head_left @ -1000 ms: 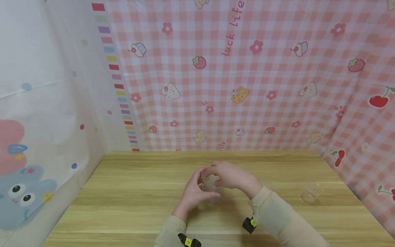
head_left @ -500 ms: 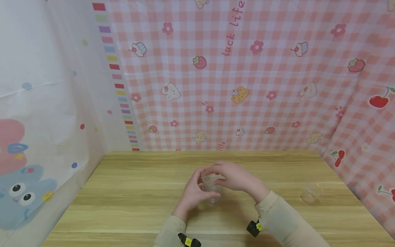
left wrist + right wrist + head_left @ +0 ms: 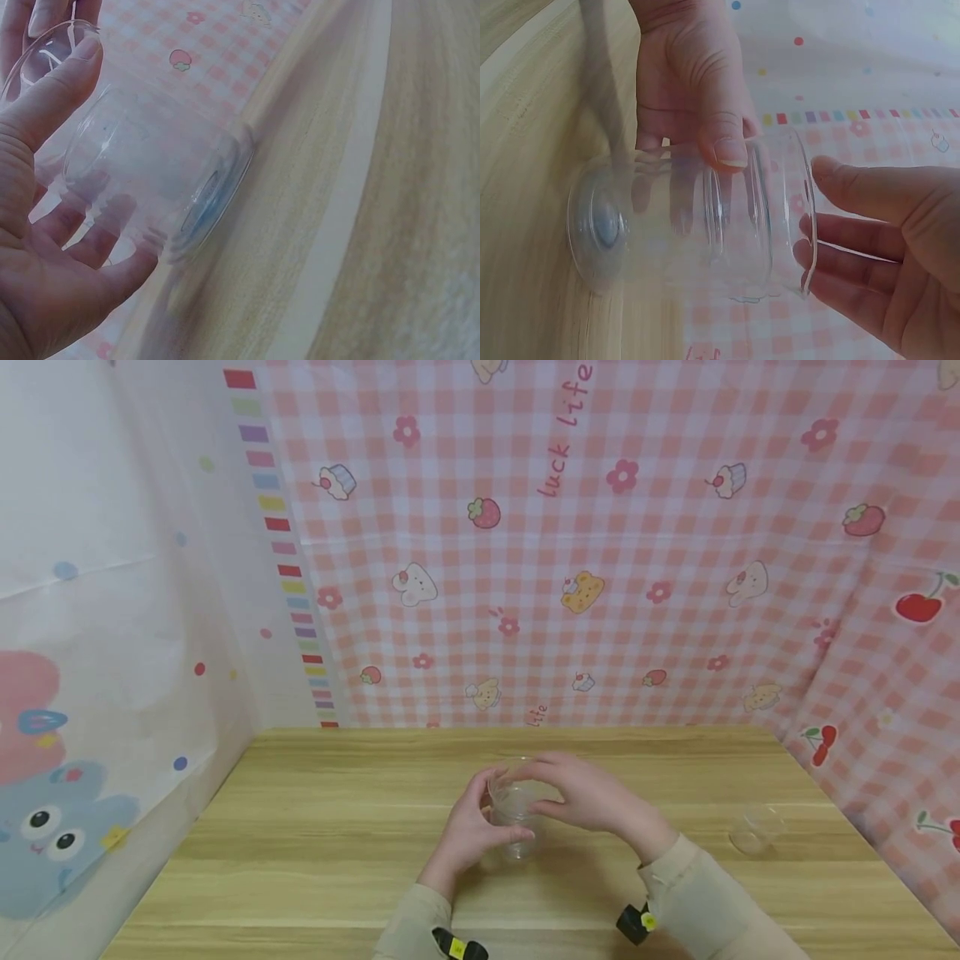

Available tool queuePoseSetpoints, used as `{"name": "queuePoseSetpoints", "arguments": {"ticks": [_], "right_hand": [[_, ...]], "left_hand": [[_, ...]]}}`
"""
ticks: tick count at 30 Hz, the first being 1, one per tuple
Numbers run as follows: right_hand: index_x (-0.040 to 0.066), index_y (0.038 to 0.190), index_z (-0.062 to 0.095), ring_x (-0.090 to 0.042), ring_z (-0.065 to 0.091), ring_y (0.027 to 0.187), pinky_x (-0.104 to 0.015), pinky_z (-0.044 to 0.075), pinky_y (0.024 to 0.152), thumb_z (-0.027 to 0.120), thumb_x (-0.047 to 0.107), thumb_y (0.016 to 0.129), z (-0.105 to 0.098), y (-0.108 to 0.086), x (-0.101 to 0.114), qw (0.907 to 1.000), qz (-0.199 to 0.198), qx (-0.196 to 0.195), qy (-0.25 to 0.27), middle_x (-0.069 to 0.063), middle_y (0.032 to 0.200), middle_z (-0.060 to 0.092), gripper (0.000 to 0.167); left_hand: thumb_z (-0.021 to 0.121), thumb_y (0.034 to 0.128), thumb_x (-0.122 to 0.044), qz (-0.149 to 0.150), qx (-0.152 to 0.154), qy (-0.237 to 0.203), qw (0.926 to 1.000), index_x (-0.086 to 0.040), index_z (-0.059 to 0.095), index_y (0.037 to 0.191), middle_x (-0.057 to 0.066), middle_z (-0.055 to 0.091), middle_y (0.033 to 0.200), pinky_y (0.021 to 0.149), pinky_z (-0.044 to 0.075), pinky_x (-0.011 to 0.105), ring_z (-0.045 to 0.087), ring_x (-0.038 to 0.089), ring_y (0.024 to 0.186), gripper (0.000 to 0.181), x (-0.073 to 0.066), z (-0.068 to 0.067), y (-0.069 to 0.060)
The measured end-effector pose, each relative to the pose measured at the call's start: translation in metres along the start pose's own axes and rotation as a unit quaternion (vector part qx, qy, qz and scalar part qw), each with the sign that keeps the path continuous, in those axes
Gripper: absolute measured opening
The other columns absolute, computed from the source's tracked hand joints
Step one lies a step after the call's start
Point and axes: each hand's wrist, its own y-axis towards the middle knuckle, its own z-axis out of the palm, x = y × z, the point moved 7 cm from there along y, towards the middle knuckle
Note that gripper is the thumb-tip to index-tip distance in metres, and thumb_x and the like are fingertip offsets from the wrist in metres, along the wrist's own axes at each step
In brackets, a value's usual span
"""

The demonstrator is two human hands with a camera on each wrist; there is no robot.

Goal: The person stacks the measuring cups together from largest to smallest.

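Clear cups (image 3: 516, 806), which look nested in an upright stack, stand on the wooden table; their number cannot be told. My left hand (image 3: 465, 835) grips the stack from the left, thumb in front and fingers behind it. In the right wrist view, several rings show along the clear stack (image 3: 682, 225). My right hand (image 3: 588, 793) is at the top rim, its thumb and fingers spread and slightly bent around the rim's right side. The left wrist view shows the lower cup's wall (image 3: 161, 150) near the table.
Another clear cup (image 3: 756, 829) is on the table's right side. Patterned cloths hang behind the table (image 3: 337, 860) and along both its sides. Black wrist devices with yellow tags sit at both sleeves.
My right hand and sleeve have moved to the right, uncovering more of the top rim. My left hand keeps its grip in the same place.
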Motion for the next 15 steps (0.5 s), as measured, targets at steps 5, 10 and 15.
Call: {"name": "queuePoseSetpoints", "arguments": {"ticks": [5,10,15], "right_hand": [[0.007,0.127,0.064,-0.026,0.061,0.112,-0.045,0.051,0.095,0.077,0.016,0.087,-0.005,-0.009,-0.002,0.9994,-0.015,-0.026,-0.02,-0.008,0.122,0.065,0.043],[0.006,0.128,0.063,-0.027,0.059,0.116,-0.046,0.049,0.097,0.078,0.018,0.087,-0.009,-0.021,-0.009,0.9991,-0.003,-0.04,-0.014,-0.008,0.125,0.064,0.046],[0.005,0.129,0.062,-0.028,0.06,0.115,-0.048,0.05,0.095,0.079,0.016,0.085,-0.012,-0.036,-0.019,0.9984,0.005,-0.055,-0.01,-0.008,0.124,0.064,0.048]], "left_hand": [[0.09,0.0709,-0.012,0.0,-0.003,0.003,1.0,-0.016,0.043,0.145,0.01,0.049,0.142,0.102,0.044,0.054,0.049,0.037,0.126,0.088,-0.001,0.0,-0.001],[0.091,0.0706,-0.012,-0.005,-0.002,-0.004,1.0,-0.017,0.043,0.145,0.009,0.049,0.142,0.103,0.042,0.054,0.049,0.036,0.127,0.088,-0.001,0.0,-0.001],[0.091,0.07,-0.014,-0.004,-0.002,-0.005,1.0,-0.017,0.043,0.144,0.008,0.05,0.142,0.104,0.041,0.055,0.049,0.035,0.128,0.088,0.0,0.001,0.0]]}}
